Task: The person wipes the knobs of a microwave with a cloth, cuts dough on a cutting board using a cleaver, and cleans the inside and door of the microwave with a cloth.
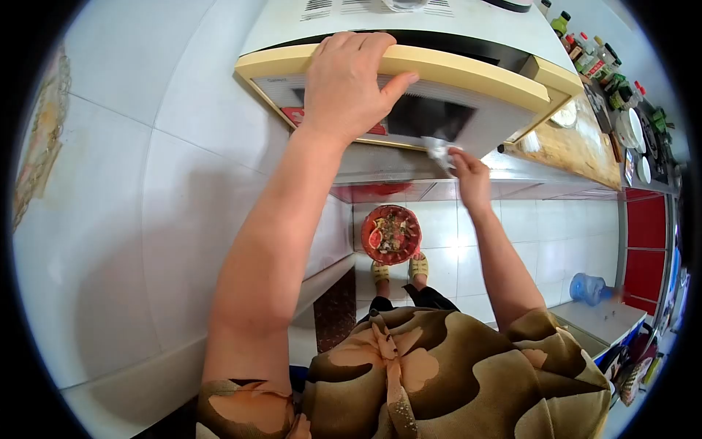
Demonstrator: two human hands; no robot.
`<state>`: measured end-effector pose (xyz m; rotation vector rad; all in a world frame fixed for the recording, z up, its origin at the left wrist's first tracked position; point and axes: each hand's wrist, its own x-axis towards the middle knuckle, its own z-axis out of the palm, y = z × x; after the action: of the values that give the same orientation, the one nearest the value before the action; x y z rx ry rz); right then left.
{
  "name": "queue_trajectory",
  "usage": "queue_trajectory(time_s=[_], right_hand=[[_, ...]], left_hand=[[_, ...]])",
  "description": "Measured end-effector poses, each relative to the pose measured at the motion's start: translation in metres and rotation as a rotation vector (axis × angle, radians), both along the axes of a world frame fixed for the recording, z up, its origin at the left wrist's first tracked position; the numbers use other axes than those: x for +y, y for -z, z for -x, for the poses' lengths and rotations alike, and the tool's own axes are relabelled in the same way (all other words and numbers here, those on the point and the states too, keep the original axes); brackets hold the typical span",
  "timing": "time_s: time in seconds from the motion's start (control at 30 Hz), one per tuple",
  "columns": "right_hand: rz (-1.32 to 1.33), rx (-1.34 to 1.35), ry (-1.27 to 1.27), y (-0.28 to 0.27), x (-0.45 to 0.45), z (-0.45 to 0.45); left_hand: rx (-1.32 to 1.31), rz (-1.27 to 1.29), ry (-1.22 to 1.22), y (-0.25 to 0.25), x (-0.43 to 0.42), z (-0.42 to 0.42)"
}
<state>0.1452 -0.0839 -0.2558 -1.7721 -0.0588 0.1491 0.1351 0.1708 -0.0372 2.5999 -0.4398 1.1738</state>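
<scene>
My left hand [351, 84] grips the top edge of a cream-framed microwave door [497, 77], fingers over the rim and thumb on the front side. The door is tilted out from the white microwave body [292, 25], leaving a dark gap along its top. In its lower middle the door has a dark window [431, 117] and red labels. Between the fingers of my right hand [472, 175] is a crumpled white tissue [439, 151], near the door's lower edge. Its exact material is blurred.
A wooden board [567, 150] with white dough or flour lies on the counter to the right, beside bowls [629, 128] and several bottles [599, 58]. On the floor by my feet stands a red bin [391, 234] of food scraps. A blue water jug [587, 289] is farther right.
</scene>
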Motion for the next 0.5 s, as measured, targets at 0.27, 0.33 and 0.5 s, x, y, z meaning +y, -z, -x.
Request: queue_trajectory(time_s=[0.27, 0.33, 0.5], right_hand=[[0.158, -0.097, -0.143, -0.007, 0.045, -0.004], [0.163, -0.114, -0.263, -0.014, 0.107, -0.002], [-0.012, -0.282, -0.274, 0.014, 0.241, -0.002]], left_hand=[[0.011, 0.013, -0.012, 0.001, -0.003, -0.002], [0.033, 0.003, -0.023, -0.003, -0.006, 0.002], [0.051, 0.001, -0.01, -0.002, -0.005, 0.003]])
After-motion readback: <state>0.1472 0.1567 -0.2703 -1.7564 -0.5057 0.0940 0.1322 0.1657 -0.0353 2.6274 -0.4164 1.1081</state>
